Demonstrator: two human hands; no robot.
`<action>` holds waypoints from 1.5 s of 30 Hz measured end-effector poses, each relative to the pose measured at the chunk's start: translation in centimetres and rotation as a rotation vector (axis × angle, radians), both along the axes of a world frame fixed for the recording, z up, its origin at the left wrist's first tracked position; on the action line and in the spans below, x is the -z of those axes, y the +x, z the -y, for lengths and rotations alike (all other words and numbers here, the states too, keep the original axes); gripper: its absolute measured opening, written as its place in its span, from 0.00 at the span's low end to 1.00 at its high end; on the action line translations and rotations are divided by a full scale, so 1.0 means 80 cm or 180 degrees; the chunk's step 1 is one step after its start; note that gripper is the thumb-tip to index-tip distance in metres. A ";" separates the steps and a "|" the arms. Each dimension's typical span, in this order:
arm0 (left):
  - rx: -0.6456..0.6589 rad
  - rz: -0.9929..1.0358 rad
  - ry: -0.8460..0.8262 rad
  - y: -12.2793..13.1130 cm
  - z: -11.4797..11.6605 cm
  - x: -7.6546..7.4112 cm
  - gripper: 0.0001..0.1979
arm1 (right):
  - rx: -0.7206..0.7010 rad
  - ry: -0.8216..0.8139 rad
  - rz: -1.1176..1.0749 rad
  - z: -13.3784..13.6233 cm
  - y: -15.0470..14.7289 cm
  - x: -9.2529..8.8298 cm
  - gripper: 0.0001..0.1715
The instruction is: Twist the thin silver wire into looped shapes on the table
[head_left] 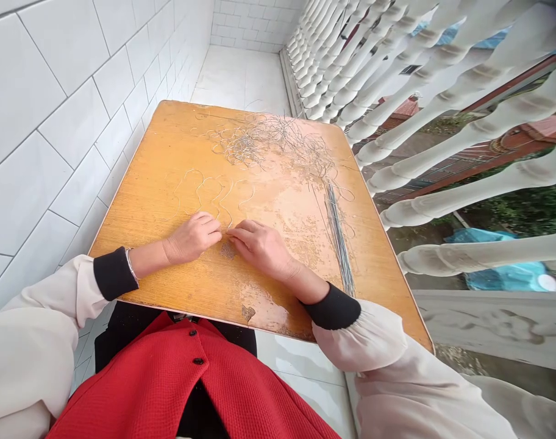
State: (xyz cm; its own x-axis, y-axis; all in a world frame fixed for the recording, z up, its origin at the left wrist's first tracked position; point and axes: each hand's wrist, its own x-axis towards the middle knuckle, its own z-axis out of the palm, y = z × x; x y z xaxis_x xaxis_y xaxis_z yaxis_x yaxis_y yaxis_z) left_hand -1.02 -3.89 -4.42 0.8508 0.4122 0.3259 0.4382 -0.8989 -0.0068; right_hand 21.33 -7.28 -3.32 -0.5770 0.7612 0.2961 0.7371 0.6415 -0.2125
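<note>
Over the near half of the table, my left hand [193, 238] is closed, fingertips pressed together. My right hand [264, 249] pinches close beside it, almost touching. From the right fingertips a thin bent wire [227, 213] runs up the tabletop in a wavy curve. Whether the left fingers also grip this wire is hidden. Just beyond the hands lie several more curved wires [199, 189], spread loosely. A bundle of straight grey wires [339, 244] rests to the right of my right hand.
A tangled heap of bent wires [278, 137] covers the far part of the worn wooden table [136, 244]. A white tiled wall [72, 122] stands on the left. White balusters [410, 164] line the right side.
</note>
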 end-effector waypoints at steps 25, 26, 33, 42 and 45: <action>-0.1471 0.2629 -0.1431 -0.031 -0.037 -0.011 0.04 | 0.1145 -0.0304 -0.1000 -0.061 0.028 -0.005 0.12; -0.1462 0.2621 -0.1445 -0.031 -0.037 -0.011 0.04 | 0.1148 -0.0317 -0.0993 -0.061 0.028 -0.004 0.11; -0.1456 0.2588 -0.1527 -0.030 -0.035 -0.010 0.04 | 0.1688 0.0089 -0.1003 -0.068 0.060 -0.023 0.12; -0.1225 0.1582 -0.1308 -0.016 -0.051 -0.028 0.07 | 0.1092 0.0068 -0.0664 -0.099 0.058 -0.026 0.14; -0.1121 0.0706 -0.1143 0.011 -0.066 -0.039 0.08 | 0.0507 0.0037 -0.0379 -0.126 0.031 -0.017 0.17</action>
State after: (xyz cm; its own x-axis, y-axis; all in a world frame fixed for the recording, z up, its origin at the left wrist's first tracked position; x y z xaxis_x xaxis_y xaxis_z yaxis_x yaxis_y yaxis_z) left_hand -0.11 1.40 -1.29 0.5681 0.7781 0.2680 0.6691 -0.6263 0.4002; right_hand 23.80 2.84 -1.98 -0.4097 0.8363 0.3644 0.7997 0.5215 -0.2976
